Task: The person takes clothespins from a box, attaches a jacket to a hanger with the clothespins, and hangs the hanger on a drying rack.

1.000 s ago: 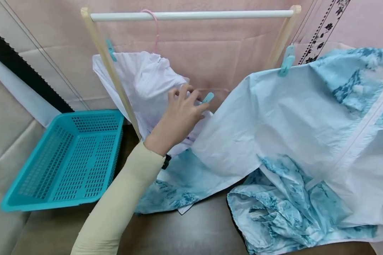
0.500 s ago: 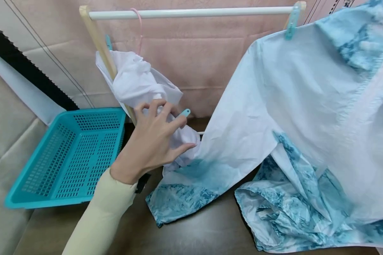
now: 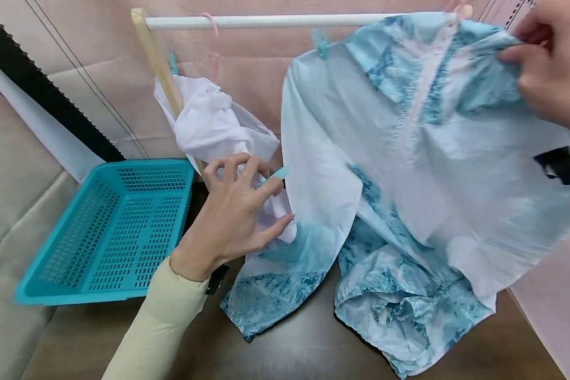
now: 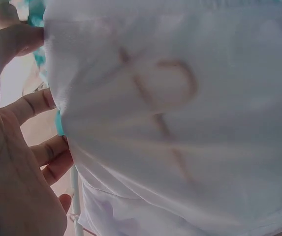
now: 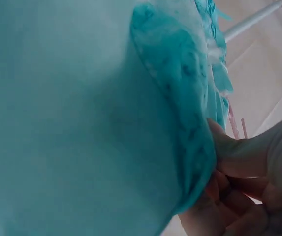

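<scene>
My right hand (image 3: 551,63) pinches the shoulder area of a blue-and-white patterned jacket (image 3: 323,126) at the upper right of the head view. In the right wrist view, thumb and fingers close on the jacket's edge (image 5: 195,162). My left hand (image 3: 237,211) has bent fingers on the edge of a white garment (image 3: 214,126) hung from a pink hanger (image 3: 214,37). A light blue clothespin (image 3: 280,173) sticks out by its index finger. In the left wrist view a dark hanger shape (image 4: 145,93) shows through the cloth; the fingertips are partly hidden behind it.
A white rail (image 3: 266,22) on a wooden frame (image 3: 157,63) spans the back. More clothespins sit on the jacket's shoulder (image 3: 320,43) and by the left post. A turquoise basket (image 3: 28,279) stands left on the brown table (image 3: 275,359).
The jacket has swung up, then left across the head view, its shoulder now over the rail. My right hand has come into view holding it. The left hand moved down and left with the white garment.
</scene>
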### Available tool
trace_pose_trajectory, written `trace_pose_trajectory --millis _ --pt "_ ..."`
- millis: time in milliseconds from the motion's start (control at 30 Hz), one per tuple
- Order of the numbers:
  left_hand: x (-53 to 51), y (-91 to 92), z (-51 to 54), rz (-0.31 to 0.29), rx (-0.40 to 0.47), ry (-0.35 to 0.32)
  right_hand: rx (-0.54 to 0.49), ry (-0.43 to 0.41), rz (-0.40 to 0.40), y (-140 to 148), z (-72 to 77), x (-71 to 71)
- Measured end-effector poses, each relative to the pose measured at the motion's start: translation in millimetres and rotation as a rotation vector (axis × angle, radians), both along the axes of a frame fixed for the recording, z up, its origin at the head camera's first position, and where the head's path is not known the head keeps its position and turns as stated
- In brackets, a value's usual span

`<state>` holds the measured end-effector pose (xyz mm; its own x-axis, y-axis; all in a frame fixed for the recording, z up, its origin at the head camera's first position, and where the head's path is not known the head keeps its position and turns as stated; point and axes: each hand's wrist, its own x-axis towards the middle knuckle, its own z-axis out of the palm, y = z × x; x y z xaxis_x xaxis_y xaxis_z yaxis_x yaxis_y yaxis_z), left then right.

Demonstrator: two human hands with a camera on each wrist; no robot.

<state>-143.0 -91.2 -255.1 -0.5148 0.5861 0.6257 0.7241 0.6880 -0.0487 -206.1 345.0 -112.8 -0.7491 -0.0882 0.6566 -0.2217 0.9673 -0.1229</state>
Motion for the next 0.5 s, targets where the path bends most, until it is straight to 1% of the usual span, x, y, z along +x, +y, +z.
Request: trace_pose_trajectory --millis 67,100,167,233,267,300,333,400,500 --pt "0.0 2.6 0.2 -0.004 -0.004 -0.006 0.077 -0.002 0.017 -22 3.7 -3.2" --pt "0.1 3.3 0.2 -0.005 -0.010 -0.007 0.106 -0.010 0.016 -37 6.5 -1.4" --pt "0.2 4.2 0.3 -0.008 -0.020 -0.012 0.129 -0.015 0.029 -69 12.2 5.0" --pt "0.2 4.8 0.5 -0.009 -0.033 -0.010 0.121 -0.044 0.040 -100 16.6 12.6" --pt "0.2 5.0 0.5 -0.007 -0.042 -0.010 0.098 -0.070 0.039 -114 18.1 15.0" --pt "0.3 5.3 0.6 -0.006 -0.048 -0.011 0.085 -0.083 0.037 -127 18.5 15.1" --pt "0.2 5.7 0.7 -0.007 -0.051 -0.014 0.066 -0.117 0.030 -137 18.7 14.0" --pt "0.1 6.8 0.9 -0.005 -0.059 -0.018 0.031 -0.171 0.023 -154 14.2 8.5" --pt "0.5 8.8 1.6 -0.005 -0.063 -0.026 -0.018 -0.248 0.015 -171 -3.0 -1.6"
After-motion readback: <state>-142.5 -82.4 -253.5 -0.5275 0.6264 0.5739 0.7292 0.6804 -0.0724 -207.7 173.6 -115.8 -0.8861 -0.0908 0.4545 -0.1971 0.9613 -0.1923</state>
